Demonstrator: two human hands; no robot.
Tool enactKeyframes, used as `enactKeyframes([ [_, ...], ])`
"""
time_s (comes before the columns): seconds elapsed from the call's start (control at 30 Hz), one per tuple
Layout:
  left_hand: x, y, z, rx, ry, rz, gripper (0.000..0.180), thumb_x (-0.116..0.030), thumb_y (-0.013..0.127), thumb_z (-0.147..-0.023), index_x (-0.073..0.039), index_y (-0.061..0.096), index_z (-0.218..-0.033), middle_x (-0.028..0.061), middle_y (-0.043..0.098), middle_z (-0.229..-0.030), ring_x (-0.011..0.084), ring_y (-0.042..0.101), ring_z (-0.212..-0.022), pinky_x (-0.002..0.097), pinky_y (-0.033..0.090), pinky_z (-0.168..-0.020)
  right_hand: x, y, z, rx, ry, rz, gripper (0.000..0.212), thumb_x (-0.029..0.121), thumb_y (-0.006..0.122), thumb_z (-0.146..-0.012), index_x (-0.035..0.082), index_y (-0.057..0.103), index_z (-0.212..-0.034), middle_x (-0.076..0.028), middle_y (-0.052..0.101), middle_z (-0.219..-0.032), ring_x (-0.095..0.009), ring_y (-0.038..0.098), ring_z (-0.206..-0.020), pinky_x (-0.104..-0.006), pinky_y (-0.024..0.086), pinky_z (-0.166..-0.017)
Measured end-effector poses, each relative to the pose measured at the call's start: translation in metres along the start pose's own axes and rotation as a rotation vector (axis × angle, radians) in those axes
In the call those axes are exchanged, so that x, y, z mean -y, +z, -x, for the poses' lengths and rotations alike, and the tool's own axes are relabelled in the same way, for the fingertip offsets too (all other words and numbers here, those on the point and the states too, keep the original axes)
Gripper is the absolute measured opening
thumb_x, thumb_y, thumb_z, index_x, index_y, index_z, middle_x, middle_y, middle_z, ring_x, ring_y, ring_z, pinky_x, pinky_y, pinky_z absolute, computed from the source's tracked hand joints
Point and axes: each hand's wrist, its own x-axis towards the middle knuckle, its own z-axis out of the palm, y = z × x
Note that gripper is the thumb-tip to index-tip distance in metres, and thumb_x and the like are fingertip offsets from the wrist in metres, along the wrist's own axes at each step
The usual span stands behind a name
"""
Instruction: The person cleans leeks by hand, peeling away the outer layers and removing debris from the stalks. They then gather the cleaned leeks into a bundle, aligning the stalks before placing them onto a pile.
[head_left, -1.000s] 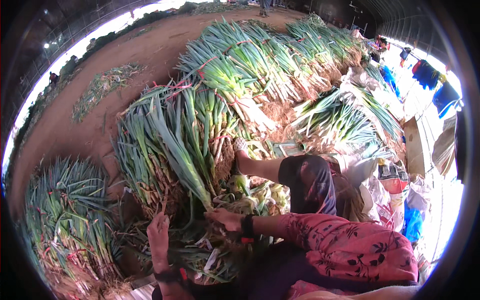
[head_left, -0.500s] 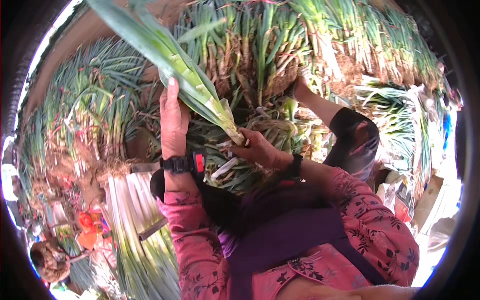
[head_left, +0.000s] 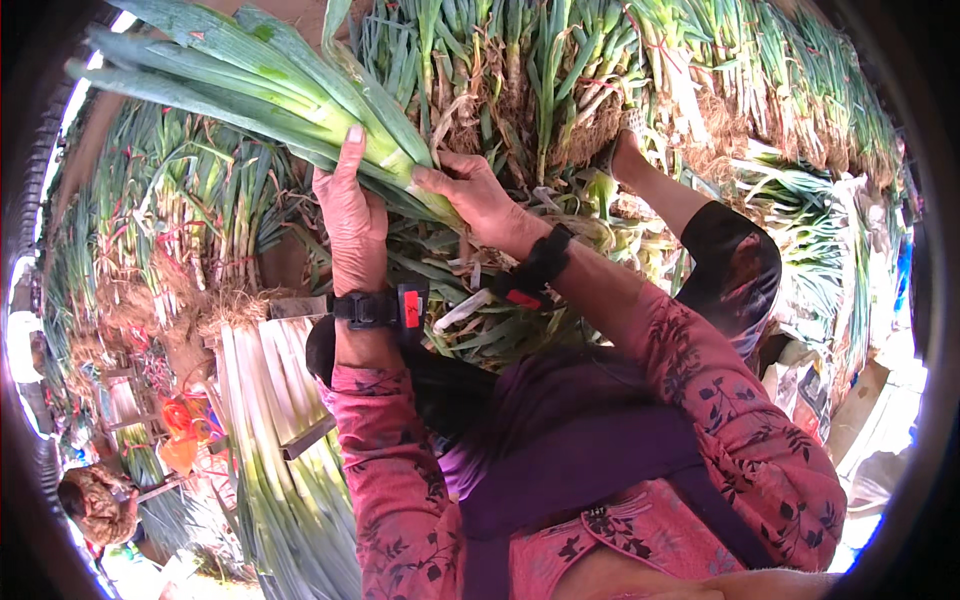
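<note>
A big leek [head_left: 325, 115] slants across the upper left, its broad green leaves fanned toward the upper left and its pale end toward me. My left hand [head_left: 352, 215] supports it from below, thumb laid over the stalk where the leaves part. Close beside it, my right hand [head_left: 482, 200] is closed in a pinch at the stalk's edge, thumb and fingers on the outer leaf layer. Part of the lower stalk is hidden behind the right hand. Underneath lies a heap of loose leek leaves and peelings [head_left: 510, 325].
Trimmed leeks [head_left: 270, 400] lie in a row at lower left, beside a small wooden bar [head_left: 308, 438]. Leeks with roots stand at left [head_left: 190, 200] and along the back [head_left: 500, 80]. My dark-clad knee [head_left: 735, 255] is at right. An orange bag [head_left: 182, 435] sits far left.
My right hand has moved from the leek's root end up the stalk, close to my left hand. The leek has swung leftward, and its leaves spread wider.
</note>
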Motion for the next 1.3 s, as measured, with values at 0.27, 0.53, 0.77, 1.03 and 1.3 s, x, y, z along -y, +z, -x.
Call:
enactKeyframes([
  [0.27,-0.008,0.019,0.015,0.153,-0.070,0.140,0.057,-0.035,0.062,-0.091,-0.001,0.042,-0.133,0.0176,0.061,-0.116,0.0267,0.061,-0.099,0.0387,0.051,-0.089,-0.037,-0.055,0.010,-0.544,0.387,-0.242,0.014,0.017,0.052,-0.096,0.005,0.058,-0.100,-0.005,0.059,-0.073,-0.022,0.055,-0.061,-0.0373,0.047,-0.059],
  [0.53,-0.032,-0.012,-0.008,-0.022,0.053,0.118,0.056,-0.036,0.063,-0.090,0.000,0.045,-0.129,0.0200,0.063,-0.110,0.0276,0.064,-0.093,0.0389,0.054,-0.083,-0.090,-0.192,0.165,0.291,0.527,1.604,0.032,0.004,0.050,-0.083,0.001,0.055,-0.114,-0.023,0.061,-0.095,-0.040,0.060,-0.089,-0.0459,0.048,-0.077],
  [0.77,-0.007,-0.013,-0.006,-0.031,0.026,0.080,0.058,-0.037,0.063,-0.090,-0.001,0.044,-0.132,0.0164,0.059,-0.117,0.0263,0.061,-0.102,0.0402,0.052,-0.087,0.010,-0.071,0.085,0.051,0.060,-0.138,0.033,0.023,0.064,-0.087,0.002,0.056,-0.110,-0.018,0.061,-0.111,-0.021,0.059,-0.103,-0.0380,0.047,-0.083],
  [1.03,-0.005,0.027,0.028,0.132,-0.143,0.294,0.052,-0.007,0.059,-0.082,0.000,0.043,-0.131,0.0158,0.060,-0.115,0.0337,0.059,-0.108,0.0487,0.046,-0.097,-0.033,-0.049,0.086,-0.084,-0.099,0.854,0.027,0.014,0.069,-0.081,0.003,0.053,-0.099,-0.021,0.058,-0.074,-0.041,0.060,-0.070,-0.0412,0.047,-0.059],
  [1.3,0.000,0.014,0.029,0.055,-0.412,0.219,0.034,-0.001,0.047,-0.080,0.009,0.051,-0.112,0.0204,0.060,-0.107,0.0366,0.060,-0.103,0.0551,0.044,-0.101,-0.037,-0.064,0.099,-0.001,-0.060,0.731,0.019,0.011,0.067,-0.086,0.000,0.057,-0.099,-0.010,0.059,-0.073,-0.011,0.056,-0.068,-0.0290,0.046,-0.062],
])
